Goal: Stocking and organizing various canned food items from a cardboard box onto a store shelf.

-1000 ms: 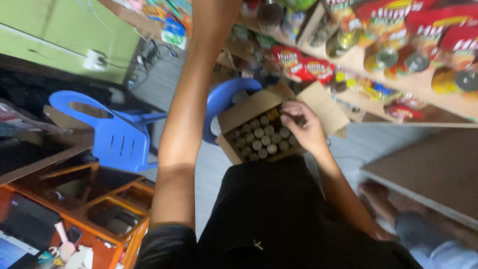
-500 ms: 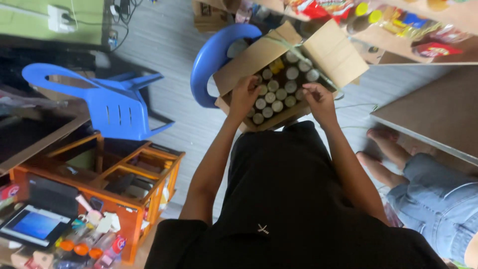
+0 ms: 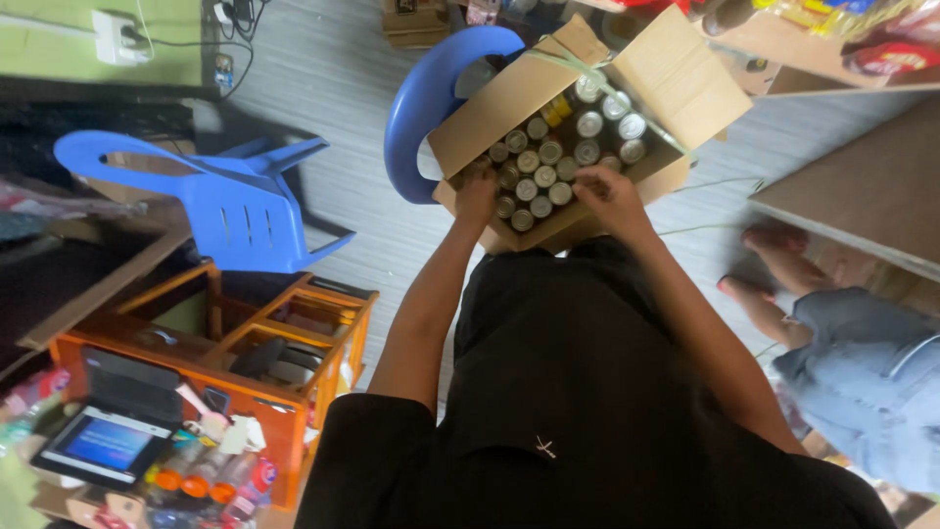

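Nearest, at the bottom: one black shirt (image 3: 587,392), filling the middle. Down in the left corner, one small screen (image 3: 103,443) glowing blue, and beside it a few bottles with orange caps (image 3: 186,480), too blurry to count. Just above, one orange wooden rack (image 3: 255,343) with open shelves.

On the right side, another person sitting on the floor: blue jeans (image 3: 871,382) and two bare feet (image 3: 764,264).

Further up, two bare arms reaching out from the shirt. Left hand (image 3: 477,191) down among the cans at the near left edge of the box, fingers curled in, but cannot tell if gripping one. Right hand (image 3: 607,191) at the near edge too, fingers bent over the cans; cannot tell what is pinched, if anything.

One brown cardboard box (image 3: 509,98), flaps open, sitting on one round blue stool (image 3: 411,108). Inside, many small cans (image 3: 553,167) standing upright in rows, silver tops showing, about twenty in sight, some hidden under the hands.

To the left, one blue plastic chair (image 3: 230,201) on the grey floor. Farthest, top left, one white power socket (image 3: 116,39) on a green wall.
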